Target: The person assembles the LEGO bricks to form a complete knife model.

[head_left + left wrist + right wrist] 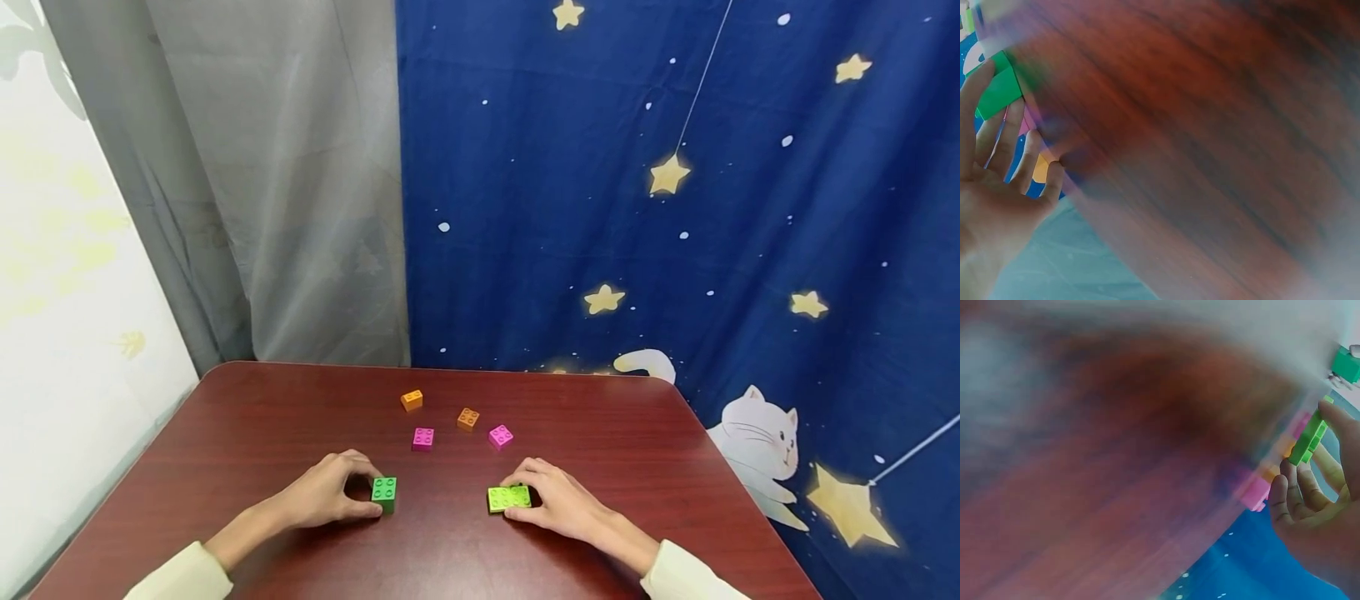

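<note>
My left hand (324,492) pinches a green toy building brick (384,492) between thumb and fingers, its studs facing up. In the left wrist view the same green brick (999,87) shows its smooth sides past the thumb. To the right, my right hand (553,500) grips a longer lime-green brick (508,498), thumb on the near side and fingers on the far side. The right wrist view shows this lime brick (1311,434) edge-on at the fingertips. A gap of bare table separates the two held bricks.
Beyond the hands lie a pink brick (423,438), a second pink brick (500,436), a brown-orange brick (468,418) and a yellow-orange brick (412,400). They rest on a dark red wooden table (300,408). Grey and blue curtains (525,208) hang behind its far edge.
</note>
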A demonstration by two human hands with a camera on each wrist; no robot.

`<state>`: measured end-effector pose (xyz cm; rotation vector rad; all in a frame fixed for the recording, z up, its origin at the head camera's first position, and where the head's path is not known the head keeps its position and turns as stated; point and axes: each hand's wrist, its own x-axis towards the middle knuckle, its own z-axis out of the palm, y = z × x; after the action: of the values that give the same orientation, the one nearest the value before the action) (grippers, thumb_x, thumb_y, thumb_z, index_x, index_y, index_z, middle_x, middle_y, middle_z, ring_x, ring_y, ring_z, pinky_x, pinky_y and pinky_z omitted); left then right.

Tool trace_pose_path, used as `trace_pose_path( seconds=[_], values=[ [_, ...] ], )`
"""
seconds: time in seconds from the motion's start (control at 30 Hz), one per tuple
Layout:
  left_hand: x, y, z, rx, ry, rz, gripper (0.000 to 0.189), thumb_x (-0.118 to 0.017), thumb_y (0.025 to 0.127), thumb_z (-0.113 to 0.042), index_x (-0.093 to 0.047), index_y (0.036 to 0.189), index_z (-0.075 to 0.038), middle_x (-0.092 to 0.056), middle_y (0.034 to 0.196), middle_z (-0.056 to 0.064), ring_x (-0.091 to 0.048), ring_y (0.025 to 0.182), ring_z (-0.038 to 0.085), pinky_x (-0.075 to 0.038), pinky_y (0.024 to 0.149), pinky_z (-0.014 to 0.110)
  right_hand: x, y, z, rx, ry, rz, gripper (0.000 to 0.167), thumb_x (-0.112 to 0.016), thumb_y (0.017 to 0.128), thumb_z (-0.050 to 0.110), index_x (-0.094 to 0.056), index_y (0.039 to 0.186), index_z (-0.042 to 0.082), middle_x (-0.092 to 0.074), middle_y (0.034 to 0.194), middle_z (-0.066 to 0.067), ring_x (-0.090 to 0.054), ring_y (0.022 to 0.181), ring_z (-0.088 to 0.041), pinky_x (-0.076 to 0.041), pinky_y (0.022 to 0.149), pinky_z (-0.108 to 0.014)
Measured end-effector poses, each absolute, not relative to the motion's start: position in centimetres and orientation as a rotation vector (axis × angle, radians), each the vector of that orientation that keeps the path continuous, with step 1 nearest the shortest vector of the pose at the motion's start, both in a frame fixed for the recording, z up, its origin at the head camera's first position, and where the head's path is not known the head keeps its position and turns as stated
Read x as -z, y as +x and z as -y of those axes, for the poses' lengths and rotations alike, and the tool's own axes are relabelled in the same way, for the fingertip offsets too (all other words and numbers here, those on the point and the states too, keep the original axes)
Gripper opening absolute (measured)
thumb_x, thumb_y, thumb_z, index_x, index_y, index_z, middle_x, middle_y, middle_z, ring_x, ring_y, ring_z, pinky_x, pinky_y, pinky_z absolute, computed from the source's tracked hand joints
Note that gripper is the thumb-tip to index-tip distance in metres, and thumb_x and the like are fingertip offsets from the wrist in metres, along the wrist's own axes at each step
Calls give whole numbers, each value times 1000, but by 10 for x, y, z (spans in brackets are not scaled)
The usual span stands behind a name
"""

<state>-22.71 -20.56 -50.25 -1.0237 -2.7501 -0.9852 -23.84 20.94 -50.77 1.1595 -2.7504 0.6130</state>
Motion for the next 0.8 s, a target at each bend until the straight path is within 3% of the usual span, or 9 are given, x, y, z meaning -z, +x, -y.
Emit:
trace_pose_path(
  seconds=[0.37,0.67,0.8],
  values=[
    [503,-228,204,960,-960,2786,27,-90,81,-39,-78,102,-27,-66,101,-19,-61,101,9,-54,86,34,480,-249,-168,-592,1190,2692,35,-80,91,46,-75,119,26,-67,111,12,-58,98,-3,-53,86,-26],
    [504,-227,205,948,-947,2795,27,-91,80,-36,-79,101,-25,-67,101,-18,-62,102,9,-55,87,36,472,-252,-120,-700,1238,2658,35,-79,91,47,-74,117,24,-66,105,11,-62,90,-13,-48,77,-20],
    [504,-228,205,940,-945,2787,27,-92,79,-36,-79,100,-25,-67,101,-17,-62,102,10,-55,88,36,475,-251,-99,-731,1268,2634,35,-80,91,46,-74,117,23,-67,106,10,-63,90,-12,-49,78,-17]
  ],
)
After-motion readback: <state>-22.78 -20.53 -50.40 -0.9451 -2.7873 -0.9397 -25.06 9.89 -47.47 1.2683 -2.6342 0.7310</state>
